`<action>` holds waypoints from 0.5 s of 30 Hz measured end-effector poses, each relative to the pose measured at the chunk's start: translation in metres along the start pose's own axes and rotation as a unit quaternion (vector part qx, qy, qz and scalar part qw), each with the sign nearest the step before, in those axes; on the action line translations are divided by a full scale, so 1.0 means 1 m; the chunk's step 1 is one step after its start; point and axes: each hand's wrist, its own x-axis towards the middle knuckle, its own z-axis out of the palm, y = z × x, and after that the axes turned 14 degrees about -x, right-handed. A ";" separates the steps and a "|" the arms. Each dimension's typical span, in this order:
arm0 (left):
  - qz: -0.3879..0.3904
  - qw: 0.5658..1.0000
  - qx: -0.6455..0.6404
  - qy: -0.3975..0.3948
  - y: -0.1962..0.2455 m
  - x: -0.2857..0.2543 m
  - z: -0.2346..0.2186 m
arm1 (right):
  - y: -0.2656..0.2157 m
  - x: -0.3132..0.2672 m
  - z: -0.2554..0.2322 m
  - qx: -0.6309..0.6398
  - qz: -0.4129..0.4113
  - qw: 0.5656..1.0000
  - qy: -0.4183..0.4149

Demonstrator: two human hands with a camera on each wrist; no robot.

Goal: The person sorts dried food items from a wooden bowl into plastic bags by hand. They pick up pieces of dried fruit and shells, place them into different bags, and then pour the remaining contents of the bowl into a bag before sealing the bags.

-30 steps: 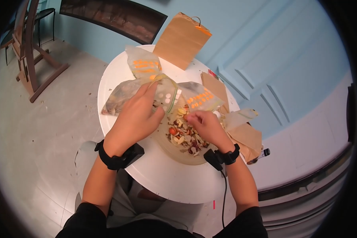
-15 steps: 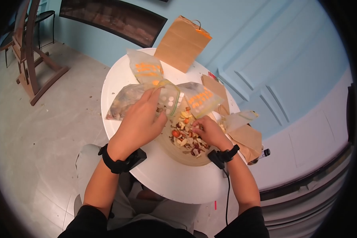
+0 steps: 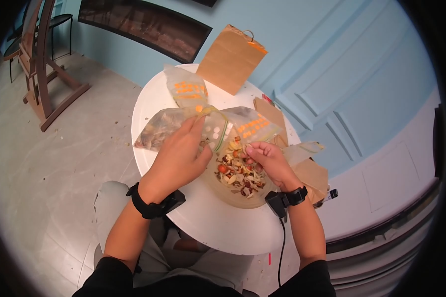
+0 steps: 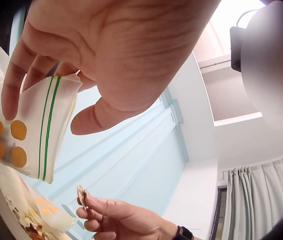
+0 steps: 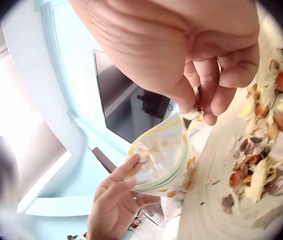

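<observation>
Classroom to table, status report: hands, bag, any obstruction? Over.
Left hand holding zip bag, mouth open. Right hand pinching dried piece. More in bowl. Nothing visible blocking piece from bag mouth. Over.

The round tabletop (image 3: 198,222) is white, and the tall paper bag (image 3: 230,59) at its far side is brown. The translucent plastic zip bag (image 4: 35,107) has orange dots and green lines. The small mixed pieces (image 5: 264,165) are coloured cream, yellow, orange-red and dark brown.
</observation>
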 end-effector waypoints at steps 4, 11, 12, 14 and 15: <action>0.013 1.000 0.003 0.001 -0.003 0.001 0.009 | -0.028 0.008 0.011 -0.015 -0.030 0.999 -0.031; 0.003 1.000 -0.026 0.012 0.001 0.005 0.005 | -0.022 0.025 0.002 -0.266 -0.117 0.956 0.046; 0.000 0.999 -0.028 0.017 0.000 0.004 0.004 | -0.003 0.029 -0.011 -0.320 -0.137 0.936 0.057; -0.004 0.999 -0.028 0.033 -0.004 0.004 0.001 | 0.013 0.021 -0.025 -0.482 -0.032 0.873 0.070; -0.005 0.999 -0.029 0.037 -0.004 0.005 0.001 | 0.030 0.018 -0.031 -0.495 -0.035 0.864 0.089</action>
